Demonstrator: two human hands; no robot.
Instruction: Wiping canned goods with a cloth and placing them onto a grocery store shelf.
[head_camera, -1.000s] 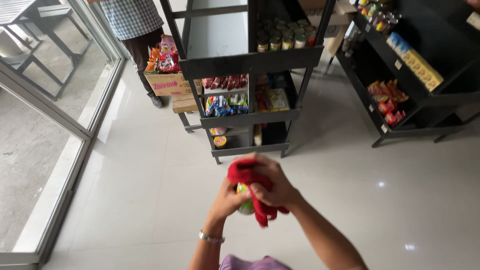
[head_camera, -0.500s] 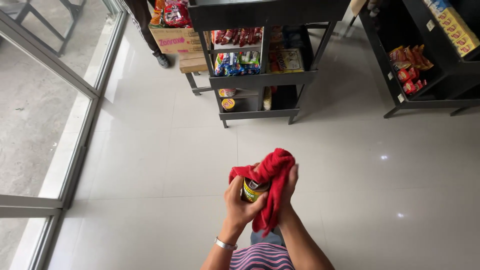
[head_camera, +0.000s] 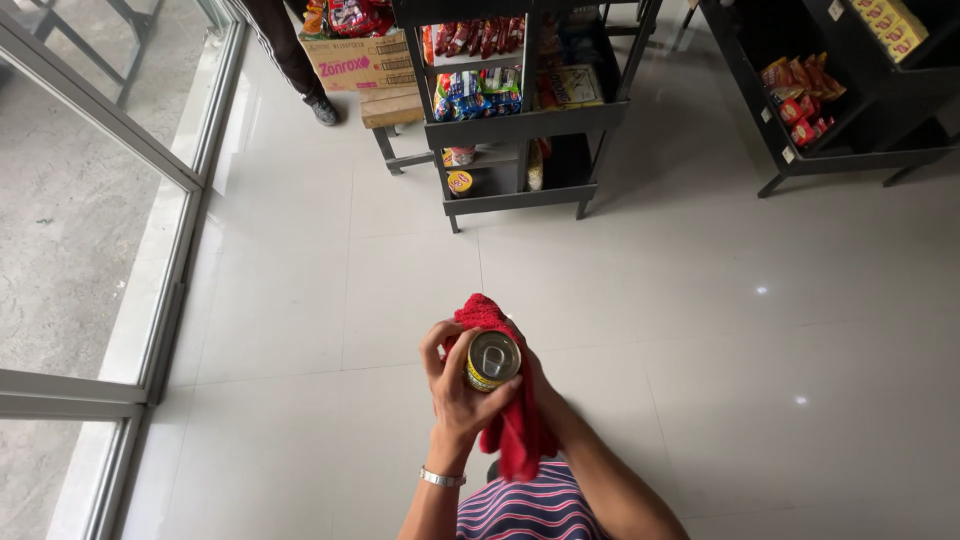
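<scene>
Head cam looking straight down here, and the big difference from half a second back is that the can (head_camera: 492, 360) is finally showing. Before, the red cloth (head_camera: 510, 420) was bunched right over it and you could only see a sliver of yellow label. Now the cloth has slid off the top and hangs down the near side, so the silver lid with its pull tab faces up at the camera.

Left hand (head_camera: 455, 385) has its fingers (head_camera: 432, 345) clamped round the left side of the can, thumb up near the rim. Right hand (head_camera: 535, 385) is mostly buried under the cloth, so I can't really tell how its fingers sit, though it looks pressed against the can's right side through the fabric.

My read: the wipe over the top is done, or at least paused, since the lid looks bare and clean-ish.

The can is held mid-air above the pale tiled floor (head_camera: 650, 300), close to the striped shirt (head_camera: 525, 505). Far off stands a black shelf (head_camera: 525, 120) full of snack packets, with a cardboard box (head_camera: 355, 60) to its left.
</scene>
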